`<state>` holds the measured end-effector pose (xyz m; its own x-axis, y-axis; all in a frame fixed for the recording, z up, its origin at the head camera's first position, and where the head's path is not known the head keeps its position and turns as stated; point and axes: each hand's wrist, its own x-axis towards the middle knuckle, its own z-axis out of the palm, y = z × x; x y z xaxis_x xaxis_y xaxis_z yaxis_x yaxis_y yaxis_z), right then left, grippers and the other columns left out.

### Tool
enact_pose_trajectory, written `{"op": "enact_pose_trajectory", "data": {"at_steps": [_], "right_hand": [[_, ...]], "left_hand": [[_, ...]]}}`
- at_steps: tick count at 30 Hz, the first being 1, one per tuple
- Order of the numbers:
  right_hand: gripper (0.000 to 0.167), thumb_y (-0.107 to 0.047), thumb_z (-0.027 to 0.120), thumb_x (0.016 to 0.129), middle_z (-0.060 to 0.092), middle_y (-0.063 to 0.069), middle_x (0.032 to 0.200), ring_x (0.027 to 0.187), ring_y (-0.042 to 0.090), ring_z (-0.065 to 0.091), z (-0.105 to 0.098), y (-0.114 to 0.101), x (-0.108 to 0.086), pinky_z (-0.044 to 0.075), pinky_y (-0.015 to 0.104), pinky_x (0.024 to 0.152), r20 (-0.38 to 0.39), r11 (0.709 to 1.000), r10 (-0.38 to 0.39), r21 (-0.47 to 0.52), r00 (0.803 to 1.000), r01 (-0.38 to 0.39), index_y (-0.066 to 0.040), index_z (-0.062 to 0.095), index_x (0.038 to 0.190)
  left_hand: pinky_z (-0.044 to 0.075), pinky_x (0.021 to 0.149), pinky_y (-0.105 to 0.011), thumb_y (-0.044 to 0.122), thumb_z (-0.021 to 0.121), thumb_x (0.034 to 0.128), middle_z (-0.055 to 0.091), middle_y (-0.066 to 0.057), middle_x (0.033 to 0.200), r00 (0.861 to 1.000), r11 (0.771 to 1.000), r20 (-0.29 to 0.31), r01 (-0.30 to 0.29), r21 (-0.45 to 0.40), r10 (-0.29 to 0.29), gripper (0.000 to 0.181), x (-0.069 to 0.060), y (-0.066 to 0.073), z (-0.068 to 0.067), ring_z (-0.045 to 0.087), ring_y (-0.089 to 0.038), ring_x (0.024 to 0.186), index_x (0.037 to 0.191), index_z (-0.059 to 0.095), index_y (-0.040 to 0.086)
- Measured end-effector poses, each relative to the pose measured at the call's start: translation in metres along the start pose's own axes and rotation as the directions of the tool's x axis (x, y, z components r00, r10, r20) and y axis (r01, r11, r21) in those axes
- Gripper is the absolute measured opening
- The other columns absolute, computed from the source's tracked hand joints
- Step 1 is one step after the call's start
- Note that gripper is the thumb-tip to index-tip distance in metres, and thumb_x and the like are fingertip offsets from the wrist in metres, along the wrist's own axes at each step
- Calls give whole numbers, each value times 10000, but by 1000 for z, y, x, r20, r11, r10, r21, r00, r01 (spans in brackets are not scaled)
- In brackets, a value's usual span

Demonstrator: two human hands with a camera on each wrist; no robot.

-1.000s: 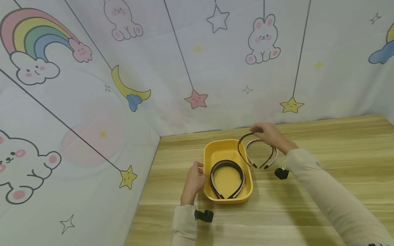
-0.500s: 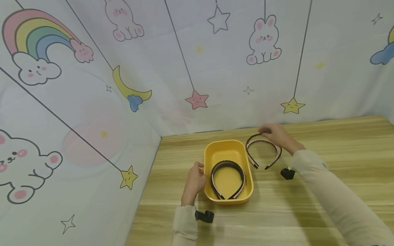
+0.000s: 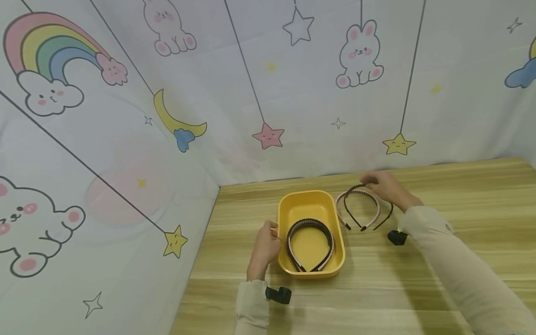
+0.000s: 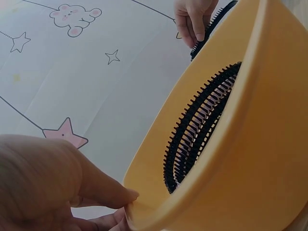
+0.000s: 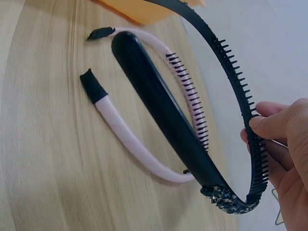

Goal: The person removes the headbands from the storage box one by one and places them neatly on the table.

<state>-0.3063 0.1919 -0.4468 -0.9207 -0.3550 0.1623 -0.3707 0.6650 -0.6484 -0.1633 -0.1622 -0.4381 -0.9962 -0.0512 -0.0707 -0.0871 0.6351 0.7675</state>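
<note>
Now, right wrist view: the right hand (image 5: 293,127) pinches a black stone-studded headband (image 5: 159,103) over a pink toothed headband (image 5: 127,139). Left wrist view: the left hand (image 4: 53,178) grips the yellow bin (image 4: 269,120) by its rim, nested headbands (image 4: 192,113) inside. Head view: the black and pink ones are right of the bin.

The yellow tray (image 3: 304,204), oblong with rounded corners and an upright wall, has its left rim pinched by the left hand (image 3: 266,242), and in its near half a stack of toothed headbands (image 4: 185,118), black with pinkish ones among them, lies nested, tips toward its near end. To the tray's right, the right hand (image 3: 385,186) pinches the arch of a black headband (image 5: 159,103), glossy-ended, comb-toothed and set with a glittering dark cluster, tilted with its ends down. Partly behind that one, a pale pink headband (image 5: 127,137) with black tips and teeth lies just beside the tray.
</note>
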Motion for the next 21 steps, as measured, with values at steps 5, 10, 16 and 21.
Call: {"op": "enact_pose_trajectory", "data": {"at_steps": [5,10,16,21], "right_hand": [[236,57,514,918,624,296,1121,1070,454,578,-1,6,-1,449,551,940,-12,1000,-7,0,1000,7,108,611,1127],[238,61,514,910,624,305,1111,1052,458,583,-3,14,-2,451,557,930,-21,1000,-18,-11,1000,17,122,613,1118],[244,53,506,913,610,319,1124,1064,470,565,-7,20,-7,429,571,944,-10,1000,9,-25,1000,-9,131,604,1123],[249,52,487,915,605,320,1125,1075,468,554,-10,26,-9,420,573,951,6,999,27,-26,1000,-27,128,601,1122]], "left_hand": [[517,722,-408,-26,544,864,596,-183,979,1000,1000,-1,6,-5,-6,337,0,0,0,604,-287,881,1200,519,-37],[519,716,-402,-33,541,865,593,-191,985,1000,1000,3,-1,-3,1,341,1,-1,1,606,-290,882,1204,515,-46],[513,705,-393,-28,540,876,582,-196,985,1000,1000,6,-12,-14,12,334,0,-1,1,600,-288,878,1208,511,-53],[514,711,-400,-28,543,878,581,-204,993,1000,1000,4,-11,-13,11,331,0,-1,1,599,-293,883,1207,512,-54]]}}
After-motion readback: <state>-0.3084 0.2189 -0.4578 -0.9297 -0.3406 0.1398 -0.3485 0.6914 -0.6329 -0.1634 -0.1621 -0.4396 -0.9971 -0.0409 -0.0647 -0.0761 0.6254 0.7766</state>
